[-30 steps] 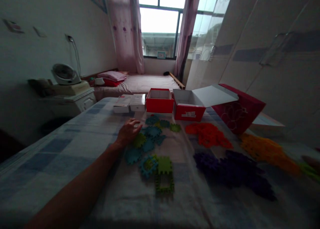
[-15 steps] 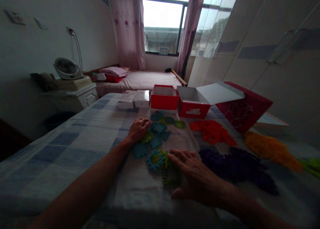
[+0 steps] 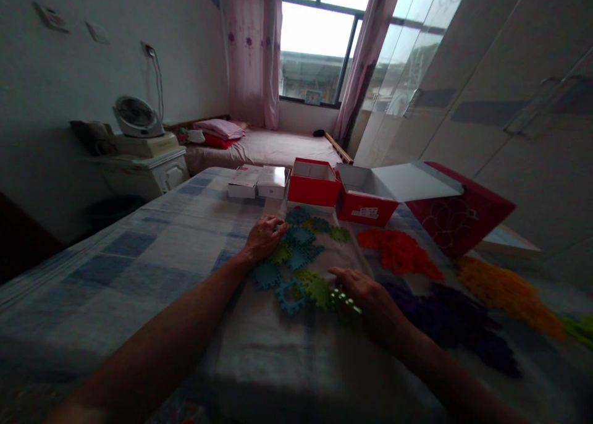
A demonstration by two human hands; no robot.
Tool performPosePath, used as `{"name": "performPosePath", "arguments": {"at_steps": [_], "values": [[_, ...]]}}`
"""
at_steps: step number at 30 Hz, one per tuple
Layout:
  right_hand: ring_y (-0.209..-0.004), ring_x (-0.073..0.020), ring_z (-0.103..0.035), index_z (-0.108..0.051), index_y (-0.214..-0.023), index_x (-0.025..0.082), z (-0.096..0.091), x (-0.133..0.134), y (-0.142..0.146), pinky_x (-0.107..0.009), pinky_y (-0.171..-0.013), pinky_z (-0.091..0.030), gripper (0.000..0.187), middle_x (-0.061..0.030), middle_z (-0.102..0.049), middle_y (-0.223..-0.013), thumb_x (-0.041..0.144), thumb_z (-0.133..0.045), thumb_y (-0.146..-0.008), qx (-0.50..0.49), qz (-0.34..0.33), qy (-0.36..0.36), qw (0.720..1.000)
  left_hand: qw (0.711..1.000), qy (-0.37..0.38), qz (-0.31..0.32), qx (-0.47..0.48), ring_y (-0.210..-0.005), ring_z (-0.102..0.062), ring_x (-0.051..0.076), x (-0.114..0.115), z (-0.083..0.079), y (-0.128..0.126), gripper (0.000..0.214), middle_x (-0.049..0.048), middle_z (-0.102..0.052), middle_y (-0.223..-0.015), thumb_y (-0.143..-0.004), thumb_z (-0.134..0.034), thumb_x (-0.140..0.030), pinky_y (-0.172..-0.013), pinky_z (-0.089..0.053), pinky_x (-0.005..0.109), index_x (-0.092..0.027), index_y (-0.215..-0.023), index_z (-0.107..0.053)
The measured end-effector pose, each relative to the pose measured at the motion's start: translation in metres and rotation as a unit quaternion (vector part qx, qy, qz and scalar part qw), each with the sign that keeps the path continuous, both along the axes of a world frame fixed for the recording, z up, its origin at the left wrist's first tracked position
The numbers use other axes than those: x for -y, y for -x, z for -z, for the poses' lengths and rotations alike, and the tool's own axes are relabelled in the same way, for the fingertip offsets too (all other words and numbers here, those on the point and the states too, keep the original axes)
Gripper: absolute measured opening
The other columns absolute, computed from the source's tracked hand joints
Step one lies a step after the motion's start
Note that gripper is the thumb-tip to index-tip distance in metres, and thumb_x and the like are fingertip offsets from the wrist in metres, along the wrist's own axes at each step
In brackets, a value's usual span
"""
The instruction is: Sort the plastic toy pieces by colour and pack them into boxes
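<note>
- Rested left hand (image 3: 265,234) by blue toothed plastic piece (image 3: 299,235), towards bench's (image 3: 162,241) far edge.
- Touched green toothed plastic (image 3: 344,301) with right hand (image 3: 360,287); couldn't tell grips.
- Risked scatter by snagging.

The blue pieces (image 3: 300,235) look matt, perhaps plastic.

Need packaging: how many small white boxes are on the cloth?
2, side by side beyond the left hand: left white box, right white box. Others may be hidden.
</note>
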State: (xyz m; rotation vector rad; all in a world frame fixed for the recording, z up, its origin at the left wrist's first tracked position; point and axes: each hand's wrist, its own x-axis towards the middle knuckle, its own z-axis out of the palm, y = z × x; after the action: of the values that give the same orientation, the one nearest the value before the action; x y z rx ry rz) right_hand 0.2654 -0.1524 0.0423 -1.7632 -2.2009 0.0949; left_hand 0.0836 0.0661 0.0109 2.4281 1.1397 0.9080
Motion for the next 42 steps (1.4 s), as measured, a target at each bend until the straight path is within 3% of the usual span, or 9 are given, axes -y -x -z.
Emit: {"name": "performPosePath", "arguments": {"at_steps": [5,9,12,14,19,26,31,37,42], "values": [[-0.097,-0.0176,-0.059,-0.053,-0.112,0.018,-0.008,-0.005,0.001,-0.034,-0.085,-0.046,0.035,-0.0092,-0.06,-0.109,0.009,-0.034,-0.086,-0.047,0.041,0.028,0.998,1.0,-0.003,0.0,-0.004,-0.099,-0.057,0.02,0.001,-0.001,0.0,0.036,0.0083,-0.064,-0.1,-0.086,-0.039,-0.036,-0.092,-0.041,0.031,-0.016,-0.094,-0.068],[-0.097,-0.0172,-0.059,-0.05,-0.117,0.023,-0.027,0.011,0.009,-0.033,-0.083,-0.046,0.03,-0.0069,-0.056,-0.114,0.03,-0.041,-0.09,-0.094,0.048,0.042,0.994,1.0,-0.003,-0.002,0.0,-0.097,-0.058,0.02,-0.001,0.0,0.0,0.036,0.0079,-0.065,-0.099,-0.086,-0.039,-0.037,-0.092,-0.042,0.032,-0.017,-0.093,-0.068],[-0.106,-0.0223,-0.054,-0.044,-0.126,0.024,-0.03,0.029,0.02,-0.036,-0.088,-0.045,0.058,-0.0078,-0.051,-0.123,0.04,-0.064,-0.074,-0.057,0.021,0.069,0.996,1.0,0.0,0.001,-0.001,-0.099,-0.057,0.02,-0.001,0.001,0.0,0.035,0.0075,-0.065,-0.1,-0.086,-0.039,-0.036,-0.093,-0.041,0.031,-0.018,-0.093,-0.068],[-0.106,-0.0255,-0.052,-0.045,-0.125,0.023,-0.022,0.036,0.026,-0.04,-0.089,-0.044,0.067,-0.0085,-0.051,-0.122,0.036,-0.071,-0.065,-0.015,0.024,0.074,0.997,1.0,-0.001,0.001,-0.004,-0.1,-0.056,0.02,-0.001,0.001,-0.001,0.035,0.0079,-0.065,-0.101,-0.086,-0.039,-0.037,-0.094,-0.04,0.032,-0.017,-0.093,-0.068],[-0.09,-0.0199,-0.055,-0.055,-0.101,0.02,0.001,0.034,0.032,-0.035,-0.079,-0.045,0.033,-0.0052,-0.057,-0.101,0.019,-0.059,-0.069,0.001,0.035,0.088,0.995,1.0,-0.001,0.002,0.0,-0.098,-0.057,0.02,0.0,0.0,0.0,0.034,0.007,-0.065,-0.099,-0.086,-0.04,-0.036,-0.094,-0.041,0.032,-0.018,-0.091,-0.068],[-0.095,-0.0183,-0.056,-0.051,-0.112,0.023,-0.024,0.036,0.022,-0.03,-0.08,-0.046,0.048,-0.0056,-0.056,-0.106,0.01,-0.055,-0.065,-0.037,-0.01,0.084,0.996,1.0,-0.003,0.002,0.003,-0.099,-0.057,0.019,0.0,0.0,-0.001,0.034,0.0071,-0.065,-0.098,-0.086,-0.04,-0.036,-0.094,-0.041,0.032,-0.019,-0.088,-0.069],[-0.104,-0.0192,-0.053,-0.047,-0.12,0.023,-0.034,0.016,0.013,-0.035,-0.089,-0.044,0.054,-0.0076,-0.054,-0.114,0.008,-0.053,-0.069,-0.053,-0.029,0.038,0.997,1.0,-0.002,-0.002,-0.001,-0.099,-0.057,0.019,-0.001,0.0,-0.001,0.033,0.0063,-0.065,-0.099,-0.086,-0.04,-0.037,-0.095,-0.04,0.031,-0.02,-0.088,-0.069],[-0.124,-0.0254,-0.037,-0.04,-0.133,0.021,-0.02,-0.023,0.013,-0.045,-0.101,-0.032,0.066,-0.0114,-0.042,-0.134,0.025,-0.063,-0.071,-0.054,-0.082,0.1,0.99,1.0,-0.003,0.005,0.004,-0.098,-0.057,0.02,0.0,0.0,-0.001,0.035,0.0074,-0.065,-0.099,-0.087,-0.04,-0.037,-0.093,-0.041,0.032,-0.019,-0.09,-0.069],[-0.11,-0.0264,-0.045,-0.046,-0.128,0.019,-0.019,-0.034,0.02,-0.044,-0.094,-0.036,0.07,-0.0109,-0.051,-0.118,0.029,-0.072,-0.064,-0.038,-0.041,0.143,0.988,1.0,-0.006,-0.002,-0.003,-0.1,-0.056,0.02,0.004,-0.001,-0.003,0.034,0.0075,-0.064,-0.102,-0.087,-0.039,-0.035,-0.094,-0.039,0.031,-0.018,-0.093,-0.068]]}}
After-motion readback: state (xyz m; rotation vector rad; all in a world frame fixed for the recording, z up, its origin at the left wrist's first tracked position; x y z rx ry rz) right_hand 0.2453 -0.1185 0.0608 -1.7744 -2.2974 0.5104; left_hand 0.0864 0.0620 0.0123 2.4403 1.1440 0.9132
